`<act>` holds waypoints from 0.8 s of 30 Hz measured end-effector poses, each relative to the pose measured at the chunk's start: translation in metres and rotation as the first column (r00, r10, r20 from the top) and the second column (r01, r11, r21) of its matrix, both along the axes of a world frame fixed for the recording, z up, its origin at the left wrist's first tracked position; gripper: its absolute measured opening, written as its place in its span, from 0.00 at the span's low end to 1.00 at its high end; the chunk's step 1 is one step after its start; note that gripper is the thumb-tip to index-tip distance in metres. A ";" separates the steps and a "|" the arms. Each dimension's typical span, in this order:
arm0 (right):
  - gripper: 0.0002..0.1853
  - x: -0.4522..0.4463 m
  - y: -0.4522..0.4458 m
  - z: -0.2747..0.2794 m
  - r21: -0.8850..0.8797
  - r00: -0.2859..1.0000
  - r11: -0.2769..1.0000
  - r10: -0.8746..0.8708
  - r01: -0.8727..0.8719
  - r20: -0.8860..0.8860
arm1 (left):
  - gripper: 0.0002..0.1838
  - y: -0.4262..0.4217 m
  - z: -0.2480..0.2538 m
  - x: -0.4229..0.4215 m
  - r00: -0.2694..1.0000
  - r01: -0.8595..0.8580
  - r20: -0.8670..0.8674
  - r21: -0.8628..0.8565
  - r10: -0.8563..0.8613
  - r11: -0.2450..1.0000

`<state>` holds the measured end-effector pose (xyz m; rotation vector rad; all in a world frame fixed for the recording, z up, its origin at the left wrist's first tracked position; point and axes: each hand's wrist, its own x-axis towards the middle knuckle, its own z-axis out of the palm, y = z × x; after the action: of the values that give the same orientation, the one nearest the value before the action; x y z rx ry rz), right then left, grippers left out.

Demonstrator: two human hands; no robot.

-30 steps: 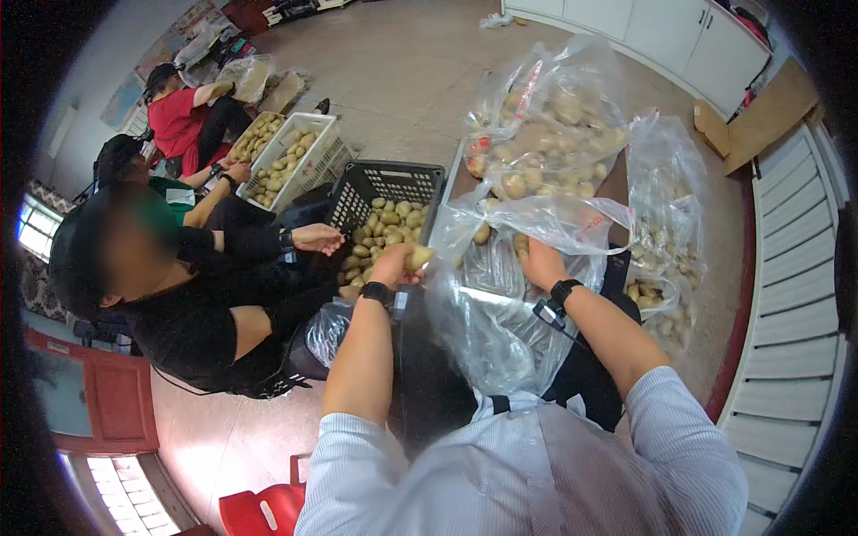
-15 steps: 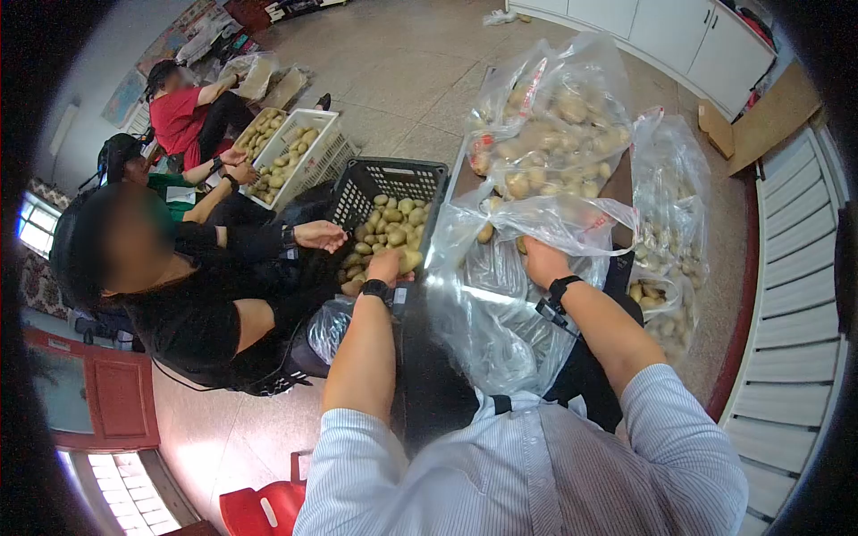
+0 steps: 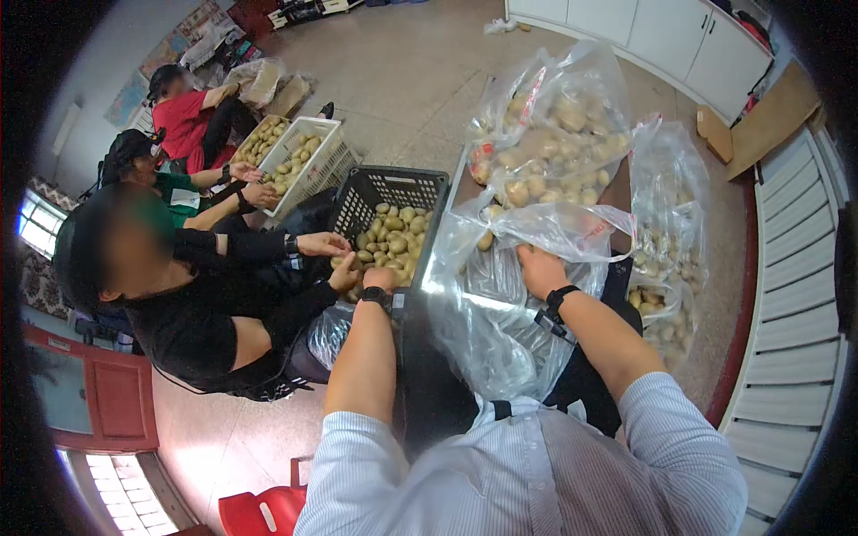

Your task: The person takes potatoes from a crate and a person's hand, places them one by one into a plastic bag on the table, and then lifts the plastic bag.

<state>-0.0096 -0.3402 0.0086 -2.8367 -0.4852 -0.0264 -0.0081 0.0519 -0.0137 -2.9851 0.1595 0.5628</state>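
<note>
Co-workers in black (image 3: 183, 326), green (image 3: 174, 192) and red (image 3: 183, 125) are seen seated at left, with a red chair (image 3: 259, 514) placed at the bottom edge. White crate (image 3: 332, 165) is loaded with potatoes and set beside the co-worker in green. Hands of the co-worker in black are held near the left side of a black crate (image 3: 393, 185), partly filled with potatoes (image 3: 393, 239). Left hand (image 3: 380, 279) is positioned at the crate's near end; fingers hidden, so its grip cannot be told. Clear plastic bag (image 3: 505, 348) is spread in front of the torso. Right hand (image 3: 543, 275) is rested at its opening; whether plastic is pinched cannot be told. Bagged potatoes (image 3: 527, 188) are located just beyond, and more filled bags (image 3: 670, 214) are placed at right.
</note>
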 end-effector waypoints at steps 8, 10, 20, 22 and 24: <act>0.09 -0.025 -0.002 0.001 0.047 0.999 0.999 -0.023 0.021 0.028 | 0.14 -0.008 0.020 -0.007 0.989 -0.120 -0.070 0.095 0.127 0.988; 0.10 -0.033 -0.002 0.003 0.056 0.998 0.998 -0.025 0.022 0.056 | 0.15 -0.008 0.012 -0.004 0.974 -0.224 -0.025 0.019 0.224 0.974; 0.16 -0.055 0.001 0.001 0.230 0.972 0.955 -0.144 0.186 -0.188 | 0.09 -0.039 -0.003 0.004 0.648 -0.486 -0.134 -0.831 0.750 0.271; 0.16 -0.047 0.004 0.001 0.242 0.963 0.948 -0.157 0.209 -0.219 | 0.11 -0.059 0.008 0.000 0.488 -0.450 -0.297 -0.891 0.821 -0.055; 0.17 -0.039 0.002 -0.003 0.245 0.948 0.935 -0.197 0.258 -0.250 | 0.11 -0.076 0.068 -0.018 0.541 -0.502 -0.245 -0.862 0.805 0.075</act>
<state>-0.0488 -0.3383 0.0058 -2.5646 -0.0900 0.1644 -0.0257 -0.0240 0.0539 -3.9471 -1.6319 -0.0919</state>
